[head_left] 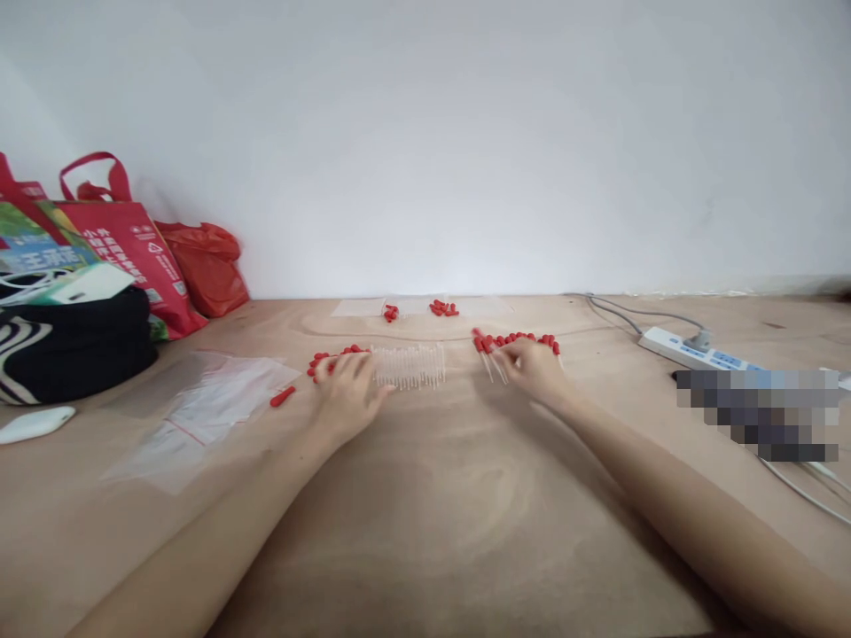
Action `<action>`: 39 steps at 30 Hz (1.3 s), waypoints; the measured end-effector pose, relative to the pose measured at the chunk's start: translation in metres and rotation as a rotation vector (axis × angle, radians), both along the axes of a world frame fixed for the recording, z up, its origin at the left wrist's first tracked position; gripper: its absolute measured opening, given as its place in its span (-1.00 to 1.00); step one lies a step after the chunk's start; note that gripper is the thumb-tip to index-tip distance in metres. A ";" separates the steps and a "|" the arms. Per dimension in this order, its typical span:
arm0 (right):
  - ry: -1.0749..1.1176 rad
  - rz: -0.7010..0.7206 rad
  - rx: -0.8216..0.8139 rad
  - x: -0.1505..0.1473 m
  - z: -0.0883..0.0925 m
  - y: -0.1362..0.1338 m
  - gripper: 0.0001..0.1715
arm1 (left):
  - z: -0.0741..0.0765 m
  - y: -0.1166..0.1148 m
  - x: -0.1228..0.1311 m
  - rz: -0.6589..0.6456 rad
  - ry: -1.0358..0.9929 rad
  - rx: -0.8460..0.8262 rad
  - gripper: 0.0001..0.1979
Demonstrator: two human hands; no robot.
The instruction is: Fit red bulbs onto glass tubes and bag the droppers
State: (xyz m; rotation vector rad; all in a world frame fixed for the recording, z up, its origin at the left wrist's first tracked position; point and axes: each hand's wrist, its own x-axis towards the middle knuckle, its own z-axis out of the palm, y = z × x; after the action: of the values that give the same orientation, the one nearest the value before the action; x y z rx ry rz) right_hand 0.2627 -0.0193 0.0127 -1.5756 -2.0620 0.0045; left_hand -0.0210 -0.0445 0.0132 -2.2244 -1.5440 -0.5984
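Note:
My left hand (349,394) reaches over a pile of small red caps (323,361), its thumb apart from the fingers; the fingertips are among the caps and partly hidden. Just right of it lies a row of thin white sticks (412,365), side by side. My right hand (535,368) is closed in a pinch at the left end of a row of red-tipped white sticks (522,339). A blurred red tip (476,333) pokes out beyond its fingers, seemingly on the stick it grips. A single red cap (283,396) lies left of my left hand.
Small groups of red pieces (444,308) lie near the wall. Clear plastic bags (206,412) spread at left, before a black bag (80,341), red bags (206,266) and a white case (36,425). A power strip (698,350) with cables stands right, by a pixelated area.

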 end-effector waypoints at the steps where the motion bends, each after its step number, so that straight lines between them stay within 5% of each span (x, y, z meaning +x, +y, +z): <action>1: 0.060 -0.143 0.002 0.013 -0.001 0.010 -0.67 | 0.005 0.003 -0.009 0.120 0.015 -0.019 -0.65; 4: 0.132 -0.413 -0.047 0.046 -0.006 0.034 -0.71 | 0.018 0.008 -0.033 0.407 0.096 -0.171 -0.70; 8: 0.102 -0.521 -0.115 0.062 -0.017 0.046 -0.73 | 0.024 0.010 -0.055 0.635 0.150 -0.473 -0.61; 20: 0.029 -0.536 -0.164 0.055 -0.024 0.045 -0.73 | 0.010 0.021 -0.072 0.579 0.124 -0.461 -0.72; 23: 0.014 -0.475 -0.116 0.037 -0.021 0.041 -0.73 | 0.010 0.020 -0.075 0.615 0.108 -0.407 -0.72; 29: 0.063 -0.057 -0.147 -0.047 -0.019 0.031 -0.75 | 0.015 0.019 -0.071 0.709 0.062 -0.468 -0.68; 36: 0.067 -0.154 -0.288 -0.099 -0.019 0.049 -0.66 | 0.020 0.016 -0.073 0.713 0.038 -0.514 -0.64; 39: 0.053 -0.165 -0.322 -0.103 -0.020 0.053 -0.67 | 0.022 0.015 -0.066 0.643 0.074 -0.388 -0.65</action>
State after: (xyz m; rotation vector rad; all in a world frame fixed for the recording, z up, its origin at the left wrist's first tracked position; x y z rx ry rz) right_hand 0.1598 0.0338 -0.0069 -1.9109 -1.9567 0.3306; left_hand -0.0873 -0.0296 0.0347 -1.7768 -2.3251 -0.0221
